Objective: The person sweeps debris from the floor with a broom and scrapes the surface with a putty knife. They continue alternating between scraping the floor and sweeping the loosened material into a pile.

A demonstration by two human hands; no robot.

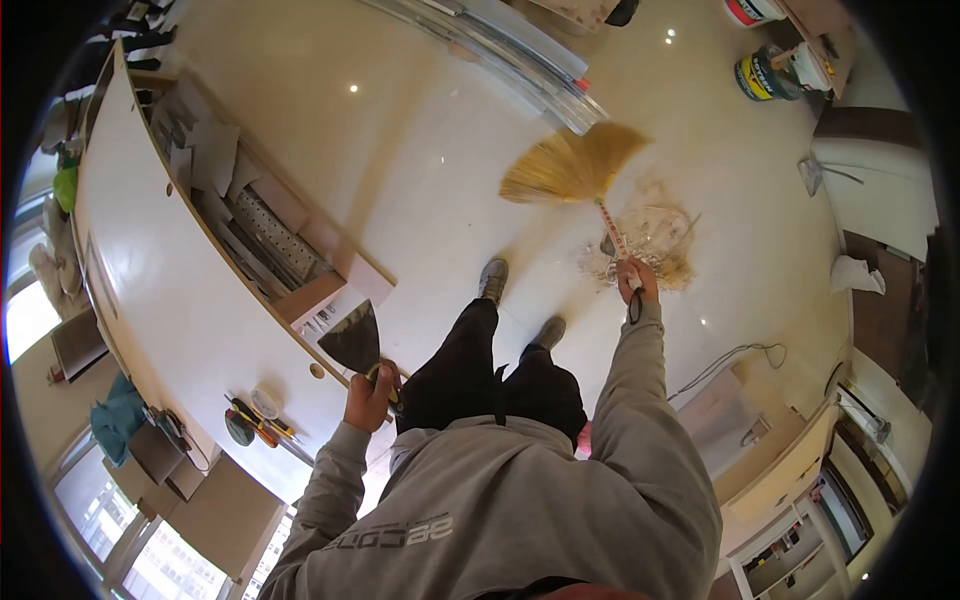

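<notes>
My left hand (368, 398) is closed round the handle of a wide putty knife (352, 338), whose dark blade points up and to the left, near the edge of the white desk. Out in front on the right, my right hand (637, 280) grips the handle of a straw broom (575, 168). Its golden bristles fan out beyond the hand. A pile of debris (662, 240) with shavings and dust lies on the floor beside and under the broom handle, partly hidden by it and my right hand.
The long white desk (180, 270) curves along the left, with hand tools (255, 422) on it. Metal strips (520, 60) lie on the floor ahead. Buckets (768, 75) stand at the upper right. A cable (730, 358) and boards are at the right.
</notes>
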